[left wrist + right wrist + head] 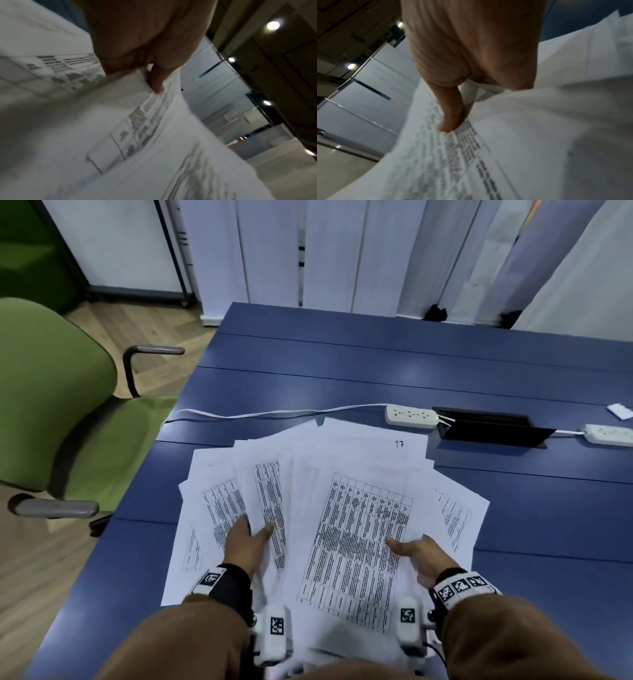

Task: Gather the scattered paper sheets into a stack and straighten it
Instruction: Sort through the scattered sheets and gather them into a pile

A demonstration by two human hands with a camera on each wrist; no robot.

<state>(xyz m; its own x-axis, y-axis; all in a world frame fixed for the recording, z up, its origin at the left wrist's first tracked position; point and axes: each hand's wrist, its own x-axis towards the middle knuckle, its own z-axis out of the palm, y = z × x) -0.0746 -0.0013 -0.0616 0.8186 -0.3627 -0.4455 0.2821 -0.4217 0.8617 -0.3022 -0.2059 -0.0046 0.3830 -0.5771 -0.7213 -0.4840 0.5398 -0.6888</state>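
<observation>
I've got both hands pinching the fanned paper sheets [342, 508]: left hand [248, 542] on the left spread, right hand [419, 556] on the right, long edges running away from my fingers.

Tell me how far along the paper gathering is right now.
Partly done: the paper sheets already overlap in one fanned pile on the blue table, none lying apart. In hand: the left hand grips the left side of the fan and the right hand grips the right side, thumbs on top. Left: the edges still splay at different angles, so closing the fan and squaring the stack remain.
</observation>
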